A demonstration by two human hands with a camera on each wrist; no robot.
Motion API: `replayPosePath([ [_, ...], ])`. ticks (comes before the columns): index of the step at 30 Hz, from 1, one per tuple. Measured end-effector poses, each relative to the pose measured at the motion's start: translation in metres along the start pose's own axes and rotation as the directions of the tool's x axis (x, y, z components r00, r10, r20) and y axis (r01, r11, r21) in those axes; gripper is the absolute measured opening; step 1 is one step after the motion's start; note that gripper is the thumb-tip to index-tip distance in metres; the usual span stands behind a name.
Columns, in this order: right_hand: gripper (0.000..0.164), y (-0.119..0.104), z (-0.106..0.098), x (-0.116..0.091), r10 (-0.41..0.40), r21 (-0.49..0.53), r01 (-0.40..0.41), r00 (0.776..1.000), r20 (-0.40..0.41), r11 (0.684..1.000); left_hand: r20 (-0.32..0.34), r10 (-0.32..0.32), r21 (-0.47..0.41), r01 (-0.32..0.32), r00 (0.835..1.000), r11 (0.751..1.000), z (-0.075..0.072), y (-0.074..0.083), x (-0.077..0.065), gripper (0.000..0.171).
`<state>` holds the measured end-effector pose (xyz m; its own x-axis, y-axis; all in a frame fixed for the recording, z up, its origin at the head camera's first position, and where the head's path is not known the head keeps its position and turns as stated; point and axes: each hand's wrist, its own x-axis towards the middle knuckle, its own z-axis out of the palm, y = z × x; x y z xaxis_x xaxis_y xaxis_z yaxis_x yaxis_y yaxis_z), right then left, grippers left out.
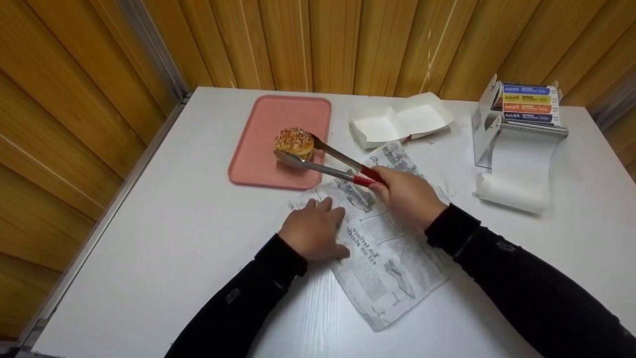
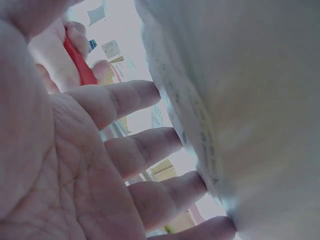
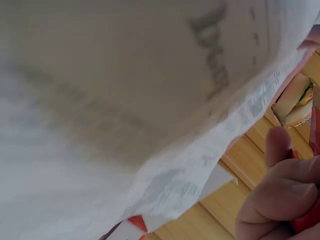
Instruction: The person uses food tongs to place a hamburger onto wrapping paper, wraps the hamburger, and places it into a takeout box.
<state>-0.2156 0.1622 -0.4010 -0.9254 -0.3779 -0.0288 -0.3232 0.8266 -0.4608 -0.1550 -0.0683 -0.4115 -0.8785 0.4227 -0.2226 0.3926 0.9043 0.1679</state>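
One burger (image 1: 294, 141) btwn tongs (image 1: 326, 169) clasped in R grip (image 1: 411, 195); L grip (image 1: 314, 231) spread, touching newsprint (image 1: 385, 271).

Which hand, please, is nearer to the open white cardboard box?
The right hand. It grips red-handled metal tongs on the near side of the white box; the left hand, touching printed white paper, is farther left and closer to the person.

Wood-plank walls (image 1: 333, 44), grey metal corner post (image 1: 154, 44), glossy white table (image 1: 189, 238)
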Motion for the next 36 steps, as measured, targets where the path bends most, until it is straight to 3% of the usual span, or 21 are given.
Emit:
replayPosePath([
  [5, 0.041, 0.020, -0.025, -0.032, 0.017, 0.014, -0.016, 1.000, -0.017, 1.000, -0.006, -0.008, -0.009, 0.008, 1.000, 1.000, -0.001, 0.000, 0.000, 0.089],
  [12, 0.044, 0.060, -0.061, -0.094, 0.018, -0.030, -0.020, 0.998, -0.066, 0.999, -0.015, -0.022, -0.013, 0.022, 1.000, 1.000, -0.003, 0.003, 0.004, 0.084],
  [20, 0.045, 0.104, -0.070, -0.158, 0.058, -0.095, -0.067, 0.993, -0.101, 0.993, -0.016, -0.036, 0.000, 0.036, 0.999, 0.999, -0.004, 0.005, 0.011, 0.075],
  [26, 0.044, 0.113, -0.067, -0.176, 0.087, -0.105, -0.096, 0.992, -0.087, 0.990, 0.002, -0.038, -0.014, 0.038, 0.999, 0.999, -0.006, 0.007, 0.017, 0.083],
  [36, 0.042, 0.123, -0.061, -0.188, 0.084, -0.070, -0.089, 0.994, -0.076, 0.994, 0.001, -0.029, -0.026, 0.029, 1.000, 0.999, -0.004, 0.014, 0.018, 0.081],
])
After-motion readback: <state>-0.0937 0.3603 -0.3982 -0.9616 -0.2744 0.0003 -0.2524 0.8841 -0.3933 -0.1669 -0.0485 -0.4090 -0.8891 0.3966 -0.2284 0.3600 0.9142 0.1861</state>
